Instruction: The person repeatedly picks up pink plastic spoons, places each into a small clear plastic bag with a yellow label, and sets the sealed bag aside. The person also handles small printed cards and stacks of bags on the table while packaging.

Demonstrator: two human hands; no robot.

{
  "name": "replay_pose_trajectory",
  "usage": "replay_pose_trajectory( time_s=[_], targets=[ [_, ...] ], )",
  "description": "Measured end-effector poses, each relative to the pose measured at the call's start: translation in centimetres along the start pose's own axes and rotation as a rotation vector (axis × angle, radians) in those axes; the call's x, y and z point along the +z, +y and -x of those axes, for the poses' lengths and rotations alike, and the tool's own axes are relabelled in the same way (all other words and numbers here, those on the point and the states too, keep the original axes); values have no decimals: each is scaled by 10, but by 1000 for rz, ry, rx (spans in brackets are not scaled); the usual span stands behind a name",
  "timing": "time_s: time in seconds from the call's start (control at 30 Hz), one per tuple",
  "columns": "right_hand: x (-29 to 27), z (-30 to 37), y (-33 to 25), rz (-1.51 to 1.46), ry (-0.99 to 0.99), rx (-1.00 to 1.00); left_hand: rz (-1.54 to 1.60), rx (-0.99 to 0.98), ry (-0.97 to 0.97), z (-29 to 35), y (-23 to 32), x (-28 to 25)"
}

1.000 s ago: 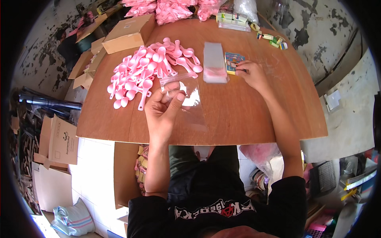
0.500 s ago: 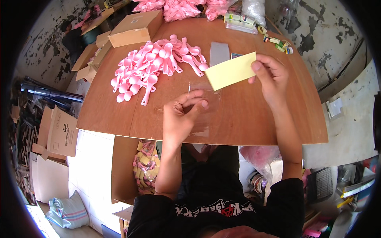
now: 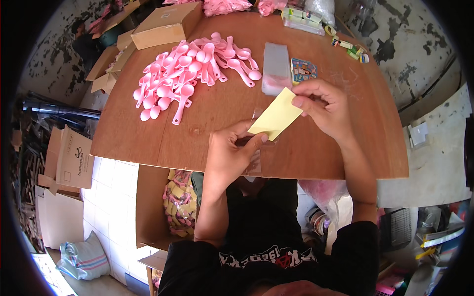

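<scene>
Above the table's near half I hold a plain yellow card [image 3: 276, 114] slantwise between both hands. My left hand [image 3: 226, 154] is closed on its lower left end, with the thumb on top. The upper right end is pinched by my right hand [image 3: 327, 109]. Under the card and my left fingers lies a clear plastic bag [image 3: 255, 164], mostly hidden. Just beyond the card are a stack of clear plastic bags [image 3: 276, 61] and a stack of colourful printed cards [image 3: 302, 70]. Pink plastic spoons [image 3: 185, 62] form a loose heap on the left.
A closed cardboard box [image 3: 167, 25] stands at the table's far left. Packs of cards and plastic [image 3: 303, 22] sit at the far edge, with small rolls [image 3: 350, 48] to their right. Below the near edge, an open carton [image 3: 150, 207] holds many filled packets [image 3: 180, 203].
My left hand, formerly apart from the yellow card, now grips its lower left end. My right hand has brought the card down and left, and it slants more steeply.
</scene>
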State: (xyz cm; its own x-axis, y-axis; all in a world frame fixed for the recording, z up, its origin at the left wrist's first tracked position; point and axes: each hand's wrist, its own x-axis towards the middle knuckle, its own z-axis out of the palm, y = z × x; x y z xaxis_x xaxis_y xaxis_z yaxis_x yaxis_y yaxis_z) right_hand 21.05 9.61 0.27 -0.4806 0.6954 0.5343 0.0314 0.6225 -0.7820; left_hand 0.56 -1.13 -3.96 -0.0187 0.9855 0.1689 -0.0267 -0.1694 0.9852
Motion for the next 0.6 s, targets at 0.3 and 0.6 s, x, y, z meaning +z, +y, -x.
replay_pose_trajectory(
  time_s=[0.3, 0.6],
  targets=[
    [13, 5, -12, 223, -9, -189, -100, 86, 99, 0, -8, 0],
    [39, 14, -10, 139, -42, -35, -65, -56, -14, 0, -6, 0]
  ],
)
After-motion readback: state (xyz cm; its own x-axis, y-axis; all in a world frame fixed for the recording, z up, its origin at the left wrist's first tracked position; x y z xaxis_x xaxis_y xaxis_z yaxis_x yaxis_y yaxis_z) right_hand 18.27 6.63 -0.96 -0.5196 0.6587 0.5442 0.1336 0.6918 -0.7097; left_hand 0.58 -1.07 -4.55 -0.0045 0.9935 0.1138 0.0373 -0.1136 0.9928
